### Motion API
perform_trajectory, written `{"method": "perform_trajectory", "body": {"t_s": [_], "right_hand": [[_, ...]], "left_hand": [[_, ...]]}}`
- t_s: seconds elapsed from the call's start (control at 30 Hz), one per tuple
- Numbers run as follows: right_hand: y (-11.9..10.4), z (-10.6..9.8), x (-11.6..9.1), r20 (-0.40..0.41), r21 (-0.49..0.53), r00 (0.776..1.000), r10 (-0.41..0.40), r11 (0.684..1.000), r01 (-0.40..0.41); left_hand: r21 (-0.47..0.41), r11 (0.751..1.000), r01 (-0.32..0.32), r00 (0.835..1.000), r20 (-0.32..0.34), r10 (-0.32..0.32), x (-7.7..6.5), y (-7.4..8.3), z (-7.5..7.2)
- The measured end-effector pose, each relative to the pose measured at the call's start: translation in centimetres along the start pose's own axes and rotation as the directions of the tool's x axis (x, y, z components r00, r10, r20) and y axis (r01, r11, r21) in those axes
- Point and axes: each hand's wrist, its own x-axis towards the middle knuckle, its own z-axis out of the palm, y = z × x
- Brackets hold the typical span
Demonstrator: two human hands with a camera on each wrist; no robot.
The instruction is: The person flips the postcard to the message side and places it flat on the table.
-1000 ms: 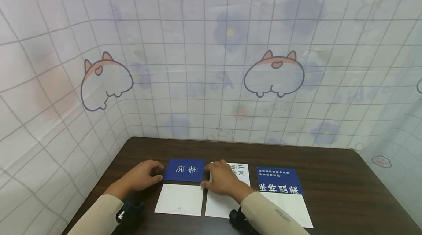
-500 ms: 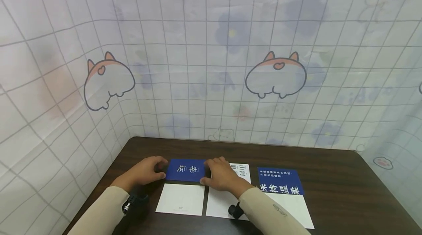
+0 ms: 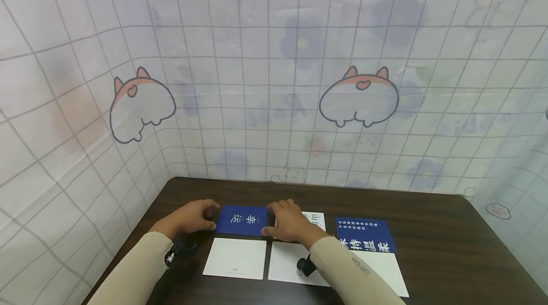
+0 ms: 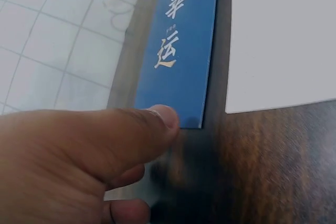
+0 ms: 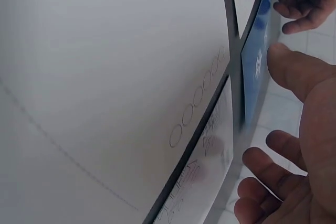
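A blue card with white characters lies flat on the table between both hands. My left hand is at its left end; in the left wrist view the thumb lies over the card's corner, with other fingers bent below. My right hand is at the right end, fingers spread and loosely bent; whether they touch the card cannot be told. Beneath that hand is a printed white card, partly covered. A plain white card lies nearer me, just below the blue one.
Another white card lies partly under the right forearm. Farther right are a blue card with large white lettering and a white card below it. Behind the dark wooden table hangs a gridded curtain.
My left hand has moved right to the left end of the blue card. My right hand has stayed near its right end. The head view has shifted slightly.
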Motion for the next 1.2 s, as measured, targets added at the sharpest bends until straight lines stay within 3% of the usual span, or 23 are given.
{"method": "perform_trajectory", "body": {"t_s": [0.33, 0.57, 1.2], "right_hand": [[0.6, 0.0, 1.3, 0.043, -0.036, 0.999, 0.021, 0.999, -0.02], [0.8, -0.1, 1.8, 0.073, -0.02, 0.997, 0.036, 0.999, -0.034], [1.0, 0.2, 2.6, 0.079, -0.006, 0.995, 0.062, 0.998, -0.062]], "left_hand": [[-0.022, 1.0, -0.009, 0.999, 0.052, 0.01, 0.9, -0.1, -0.3], [-0.038, 0.999, 0.026, 0.997, 0.078, -0.023, 1.3, 0.0, -0.6], [-0.033, 0.998, 0.054, 0.995, 0.091, -0.051, 1.9, 0.7, -0.4]]}}
